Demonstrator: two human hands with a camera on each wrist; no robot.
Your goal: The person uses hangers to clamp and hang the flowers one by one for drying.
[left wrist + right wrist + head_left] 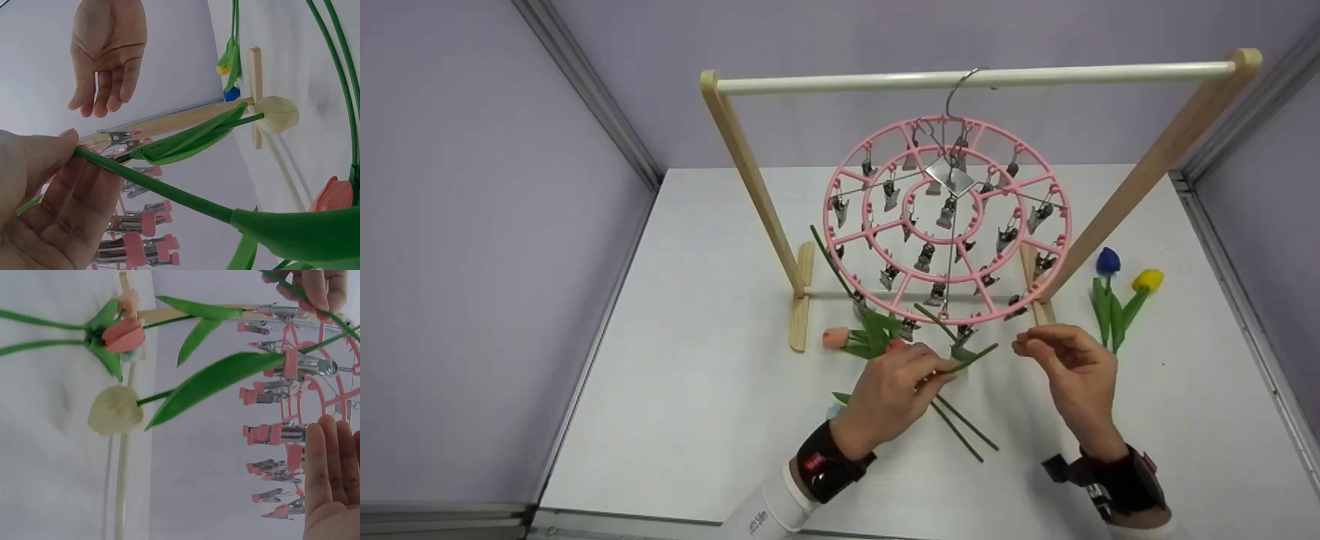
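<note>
Under the near rim of the pink clip hanger [947,219], which is hanging by its hook from the wooden rail [975,77], the left hand [891,395] is pinching a green tulip stem [960,364] between thumb and fingers. The stem is lying roughly level, its free end pointing toward a metal clip [964,332] on the outer ring. The left wrist view is showing the stem [163,191] running out of the fingers [67,191] toward a cream bloom [279,114], with a clip [115,139] just above it. The right hand [1072,367] is hovering just beside, fingers loosely bent and holding nothing, close to the ring's clips [281,434] in the right wrist view. One tulip is already hanging from a clip at the left of the ring, its orange bloom [835,337] down near the table [697,390]. Two loose stems [964,427] are lying on the table under the hands; a blue tulip [1107,262] and a yellow tulip [1147,281] are resting farther right. Judgement: doing this well is likely calling for the free hand to squeeze one clip open and steady the swinging ring, while the left is feeding the stem end squarely between the clip's teeth, above the leaf, without bending it.
</note>
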